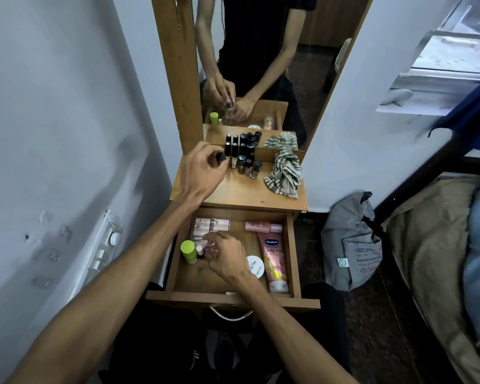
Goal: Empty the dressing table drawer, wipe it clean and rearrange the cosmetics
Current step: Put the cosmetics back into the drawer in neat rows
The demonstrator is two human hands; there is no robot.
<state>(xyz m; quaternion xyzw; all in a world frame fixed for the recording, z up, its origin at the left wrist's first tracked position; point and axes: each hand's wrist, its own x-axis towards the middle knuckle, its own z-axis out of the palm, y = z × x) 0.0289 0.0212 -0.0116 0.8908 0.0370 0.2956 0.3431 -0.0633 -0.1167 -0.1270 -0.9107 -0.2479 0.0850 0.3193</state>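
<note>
Drawer (294, 253) open; right grip (227, 257) around clear bottle, left grip (203, 167) pinching black-capped bottle (221, 157) beside striped cloth (284, 173).

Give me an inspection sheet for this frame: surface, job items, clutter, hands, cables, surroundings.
Surface: wooden dressing table top, open drawer below.
Job's things: small bottles grouped on top; Vaseline tube, green-capped bottle, white jar, pink bottle in drawer.
Clutter: striped cloth on top.
Grips: left hand pinches a black-capped bottle; right hand on a small glass bottle.
Cables: nothing seen.
Surroundings: mirror, grey bag, bed.
</note>
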